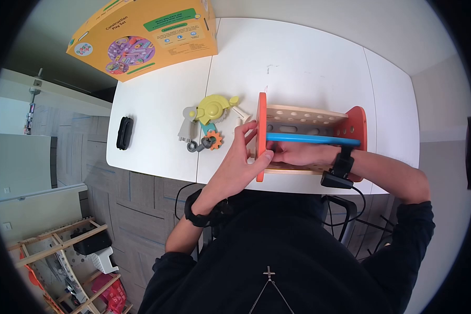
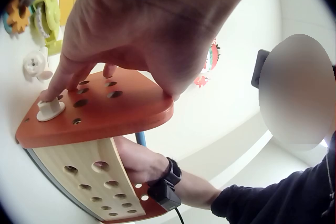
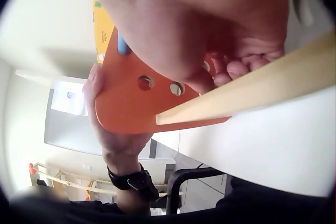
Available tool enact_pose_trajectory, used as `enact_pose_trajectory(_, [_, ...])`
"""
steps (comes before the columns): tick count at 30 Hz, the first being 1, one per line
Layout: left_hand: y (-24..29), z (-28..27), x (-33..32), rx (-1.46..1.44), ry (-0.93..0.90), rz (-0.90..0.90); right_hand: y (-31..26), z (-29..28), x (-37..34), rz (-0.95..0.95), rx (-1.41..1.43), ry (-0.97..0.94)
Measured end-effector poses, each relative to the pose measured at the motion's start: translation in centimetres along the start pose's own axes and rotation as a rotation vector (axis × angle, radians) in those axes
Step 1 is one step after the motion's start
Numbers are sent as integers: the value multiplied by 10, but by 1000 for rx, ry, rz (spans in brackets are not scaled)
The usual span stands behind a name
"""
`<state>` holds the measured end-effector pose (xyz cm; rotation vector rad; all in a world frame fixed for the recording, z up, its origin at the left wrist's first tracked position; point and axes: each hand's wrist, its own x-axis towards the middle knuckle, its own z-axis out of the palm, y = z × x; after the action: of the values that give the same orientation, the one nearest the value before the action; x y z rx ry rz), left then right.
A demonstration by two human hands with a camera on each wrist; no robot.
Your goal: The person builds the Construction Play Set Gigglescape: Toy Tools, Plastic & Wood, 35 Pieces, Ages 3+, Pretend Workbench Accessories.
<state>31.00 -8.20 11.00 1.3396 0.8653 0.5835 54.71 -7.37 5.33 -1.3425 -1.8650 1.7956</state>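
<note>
A toy toolbox has orange end panels point(image 1: 262, 167), pierced wooden sides point(image 2: 86, 174) and a blue rod handle point(image 1: 314, 139). My left hand point(image 1: 231, 170) grips the near-left end panel, thumb at its edge and fingers spread over the outer face. In the left wrist view, one fingertip of that hand presses a white plastic bolt point(image 2: 51, 110) seated in a panel hole. My right hand point(image 1: 301, 154) reaches inside the box below the handle. Its fingers point(image 3: 237, 69) are curled close to the panel's inner face; I cannot tell whether they hold anything.
Left of the box lie a yellow-green toy saw point(image 1: 213, 109), an orange gear point(image 1: 213, 139), grey toy pieces point(image 1: 187, 128) and a white screw point(image 1: 240, 112). A black case point(image 1: 124, 133) is farther left. A yellow play set box point(image 1: 146, 42) stands at the back of the white table point(image 1: 293, 57).
</note>
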Motion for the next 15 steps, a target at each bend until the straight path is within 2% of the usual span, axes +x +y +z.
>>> enact_pose_trajectory(1, [0,0,0,-2,1,-1,-7,-1,-1,2,-3,-30])
enact_pose_trajectory(3, [0,0,0,-6,4,-3,-18,4,-5,-72,125,53])
enact_pose_trajectory(5, [1,0,-1,-7,5,-8,-18,5,-5,-30,138,46])
enact_pose_trajectory(7, [2,0,-1,-3,3,-8,-16,0,-2,129,35,-51])
enact_pose_trajectory(10, [4,0,-1,5,-1,-9,-19,-1,-5,-44,90,15])
enact_pose_trajectory(15, [3,-1,0,26,1,-7,-15,1,-3,-22,64,52])
